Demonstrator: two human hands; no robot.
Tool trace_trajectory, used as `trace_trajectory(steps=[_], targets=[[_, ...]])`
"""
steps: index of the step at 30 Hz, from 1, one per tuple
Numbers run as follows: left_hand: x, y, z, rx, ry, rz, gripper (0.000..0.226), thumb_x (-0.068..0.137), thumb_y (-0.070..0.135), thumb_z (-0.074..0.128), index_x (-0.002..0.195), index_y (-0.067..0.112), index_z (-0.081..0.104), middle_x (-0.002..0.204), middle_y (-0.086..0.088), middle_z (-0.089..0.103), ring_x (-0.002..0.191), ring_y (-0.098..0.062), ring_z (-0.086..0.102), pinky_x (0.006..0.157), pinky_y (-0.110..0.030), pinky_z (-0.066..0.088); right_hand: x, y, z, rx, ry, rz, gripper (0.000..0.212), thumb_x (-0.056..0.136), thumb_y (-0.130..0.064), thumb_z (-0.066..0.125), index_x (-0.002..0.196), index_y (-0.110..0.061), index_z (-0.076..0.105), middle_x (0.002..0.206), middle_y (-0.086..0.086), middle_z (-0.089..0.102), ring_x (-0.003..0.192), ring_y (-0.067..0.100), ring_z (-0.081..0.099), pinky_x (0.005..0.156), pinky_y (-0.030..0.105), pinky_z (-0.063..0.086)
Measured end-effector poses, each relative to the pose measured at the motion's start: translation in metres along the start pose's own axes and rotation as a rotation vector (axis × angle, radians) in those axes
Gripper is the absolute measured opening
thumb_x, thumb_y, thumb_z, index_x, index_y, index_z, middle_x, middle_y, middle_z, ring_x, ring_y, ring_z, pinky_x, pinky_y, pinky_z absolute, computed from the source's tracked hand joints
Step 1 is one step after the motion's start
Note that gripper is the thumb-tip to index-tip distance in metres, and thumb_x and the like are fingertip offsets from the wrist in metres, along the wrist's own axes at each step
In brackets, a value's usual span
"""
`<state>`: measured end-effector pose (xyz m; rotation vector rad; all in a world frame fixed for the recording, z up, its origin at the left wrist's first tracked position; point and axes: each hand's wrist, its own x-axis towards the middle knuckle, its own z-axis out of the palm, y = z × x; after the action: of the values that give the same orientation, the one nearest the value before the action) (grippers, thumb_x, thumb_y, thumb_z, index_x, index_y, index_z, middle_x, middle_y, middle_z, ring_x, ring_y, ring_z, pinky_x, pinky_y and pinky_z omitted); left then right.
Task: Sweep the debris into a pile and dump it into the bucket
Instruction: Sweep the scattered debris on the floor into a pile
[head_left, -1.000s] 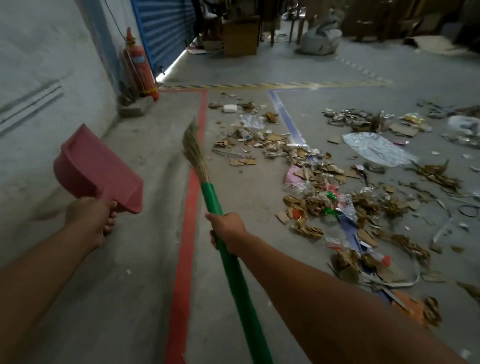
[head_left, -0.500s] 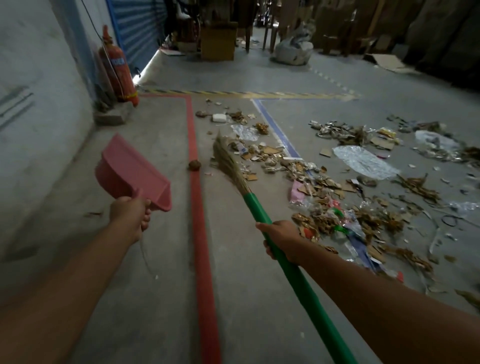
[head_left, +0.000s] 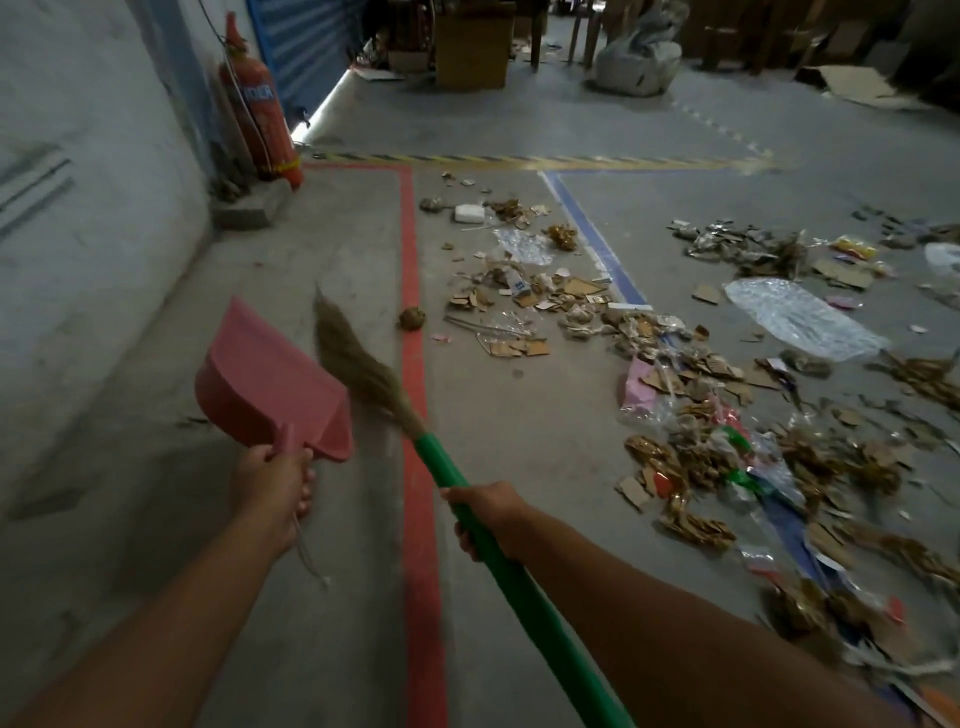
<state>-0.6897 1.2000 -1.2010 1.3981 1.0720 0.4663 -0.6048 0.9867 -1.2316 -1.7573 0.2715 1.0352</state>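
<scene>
- Your left hand (head_left: 275, 483) is clenched round the short handle of the pink dustpan (head_left: 270, 384), which hangs off the floor with a loose cord (head_left: 309, 551) dangling below it. That cord could snag the broom on a close pass.
- Your right hand (head_left: 485, 512) grasps the green shaft of the broom (head_left: 519, 582) some way below the bristles (head_left: 358, 364). With only one hand on it, a hard stroke may twist or skip.
- The bristles are blurred and sit left of the red line (head_left: 415, 364), just beside the dustpan's edge. A swing this wide could knock the pan.
- The debris (head_left: 675, 415) is not piled yet. It lies scattered over the floor right of the red line, out towards the striped line at the far end. A fast sweep would likely flick the cardboard flakes wider.
- A brown clump (head_left: 412, 318) sits alone on the red line and is easily missed.
- The clear plastic sheet (head_left: 800, 317) farther out may slide or lift under the bristles instead of gathering.
- No bucket is in view, so a loaded pan may spill on the way to it.
- Half a second ago the bristles were right of the red line, at the litter's near edge. They have since swung across it towards the wall side.
- The dustpan has moved closer to the broom.
</scene>
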Motion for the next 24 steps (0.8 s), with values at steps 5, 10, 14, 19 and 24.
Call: trace_trajectory(steps=[5,10,14,19,24], targets=[[-0.003,0.011,0.000,0.026,-0.068,0.016,0.020,0.097,0.004,0.053,0.080,0.014,0.046,0.064,-0.009,0.044,0.025,-0.001,0.032,0.030,-0.010,0.022,0.006,0.022,-0.055,0.440,0.273,0.063,0.026,0.094,-0.027,0.066,0.089,-0.003,0.059,0.064,0.012,0.055,0.046,0.021,0.051,0.044,0.029,0.043],[-0.010,0.029,0.009,0.021,-0.128,0.032,0.019,0.096,0.003,0.052,0.081,0.012,0.046,0.065,-0.010,0.044,0.027,-0.002,0.033,0.030,-0.012,0.022,-0.016,0.031,-0.101,0.693,0.559,-0.004,0.032,0.093,-0.033,0.067,0.087,-0.002,0.062,0.067,0.010,0.061,0.055,0.021,0.056,0.059,0.035,0.049],[-0.016,0.042,0.018,0.015,-0.156,0.038,0.018,0.095,0.003,0.053,0.081,0.012,0.047,0.065,-0.010,0.044,0.027,-0.002,0.032,0.029,-0.013,0.022,-0.029,0.022,-0.087,0.724,0.578,-0.123,0.031,0.095,-0.035,0.064,0.094,-0.004,0.063,0.071,0.010,0.062,0.055,0.020,0.057,0.053,0.034,0.050],[-0.010,0.059,0.022,0.027,-0.148,0.061,0.018,0.094,0.004,0.054,0.080,0.013,0.047,0.065,-0.010,0.045,0.028,-0.002,0.032,0.030,-0.013,0.022,-0.029,-0.012,-0.057,0.703,0.472,-0.225,0.026,0.095,-0.033,0.065,0.091,-0.007,0.062,0.065,0.008,0.059,0.051,0.018,0.055,0.050,0.032,0.048],[0.010,0.081,0.033,0.031,-0.122,0.034,0.018,0.095,0.006,0.053,0.079,0.012,0.050,0.064,-0.009,0.043,0.027,-0.003,0.033,0.032,-0.010,0.023,-0.008,-0.058,-0.041,0.582,0.377,-0.222,0.025,0.094,-0.032,0.066,0.087,-0.009,0.060,0.066,0.010,0.059,0.050,0.020,0.055,0.048,0.030,0.048]])
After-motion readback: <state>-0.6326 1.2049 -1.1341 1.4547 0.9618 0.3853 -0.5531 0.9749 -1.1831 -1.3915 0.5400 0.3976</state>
